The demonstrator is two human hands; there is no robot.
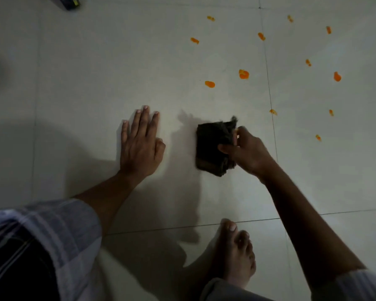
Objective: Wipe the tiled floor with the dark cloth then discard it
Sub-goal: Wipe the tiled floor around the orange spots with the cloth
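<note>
A folded dark cloth (212, 146) rests on the pale tiled floor (117, 68) near the middle of the view. My right hand (245, 152) grips the cloth's right side, thumb on top. My left hand (140, 141) lies flat on the floor to the left of the cloth, palm down, fingers spread, holding nothing. Several orange blobs dot the tiles beyond and to the right of the cloth, the nearest big ones being an orange blob (209, 84) and another orange blob (243, 74).
My bare right foot (237, 250) stands on the tile below the cloth. My left knee in striped fabric (52, 231) fills the lower left. A dark object (71, 2) lies at the top left edge. Grout lines cross the floor.
</note>
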